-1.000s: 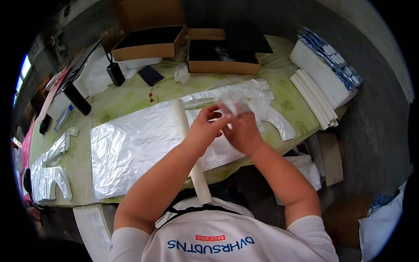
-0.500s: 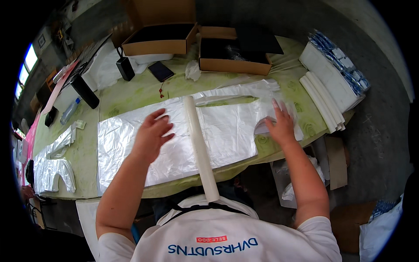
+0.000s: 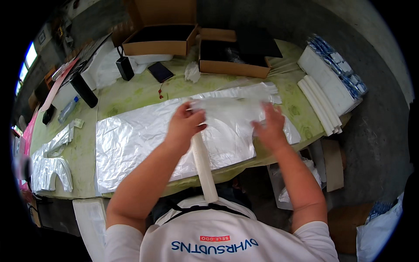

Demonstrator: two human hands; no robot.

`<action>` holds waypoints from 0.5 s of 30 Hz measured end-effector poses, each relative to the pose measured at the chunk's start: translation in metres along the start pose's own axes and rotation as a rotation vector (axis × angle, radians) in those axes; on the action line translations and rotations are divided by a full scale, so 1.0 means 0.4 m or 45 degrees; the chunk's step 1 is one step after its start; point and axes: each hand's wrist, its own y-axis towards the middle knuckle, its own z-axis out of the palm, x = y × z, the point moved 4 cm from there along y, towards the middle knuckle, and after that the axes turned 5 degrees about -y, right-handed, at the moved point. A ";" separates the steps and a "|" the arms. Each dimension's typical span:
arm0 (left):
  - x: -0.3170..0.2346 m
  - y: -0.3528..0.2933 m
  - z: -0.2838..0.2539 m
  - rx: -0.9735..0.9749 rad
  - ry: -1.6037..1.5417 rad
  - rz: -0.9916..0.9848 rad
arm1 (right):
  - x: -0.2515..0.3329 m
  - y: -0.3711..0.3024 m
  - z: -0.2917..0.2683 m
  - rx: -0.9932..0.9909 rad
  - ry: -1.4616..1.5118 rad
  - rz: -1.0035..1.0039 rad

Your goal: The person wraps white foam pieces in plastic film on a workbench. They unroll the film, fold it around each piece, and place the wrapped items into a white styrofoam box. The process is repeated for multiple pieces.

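A stack of silvery-white plastic bags (image 3: 131, 144) with cut-out handles lies across the table. A long off-white rod or roll (image 3: 203, 170) slants over the bags toward my body, its upper end hidden. Above it, a blurred sheet of translucent plastic film (image 3: 227, 109) spans the space between my hands. My left hand (image 3: 185, 129) is closed on the film's left end, near the rod. At the film's right end is my right hand (image 3: 271, 129), its fingers smeared by motion, so their grip on the film cannot be made out.
Two open cardboard boxes (image 3: 235, 67) stand at the back, near a phone (image 3: 160, 72) and a black speaker-like block (image 3: 125, 67). White rolls (image 3: 320, 105) lie at the right beside a white box (image 3: 327, 83) topped with blue packets. More folded bags (image 3: 51, 168) lie left.
My left hand has moved right to the rod and closed on film. My right hand has shifted slightly left. A film sheet now stretches between them, covering the rod's upper end.
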 end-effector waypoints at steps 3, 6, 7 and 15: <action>-0.103 -0.056 -0.166 -0.058 0.020 0.125 | -0.349 -0.074 0.068 -0.179 0.070 0.413; -0.175 -0.109 -0.396 -0.293 0.198 0.170 | -0.555 -0.163 0.035 -0.376 0.039 0.574; -0.184 -0.127 -0.470 -0.393 0.278 0.141 | -0.555 -0.174 0.041 -0.362 0.117 0.643; -0.199 -0.146 -0.690 -0.762 1.524 0.494 | -0.183 -0.197 -0.075 -0.241 0.619 0.659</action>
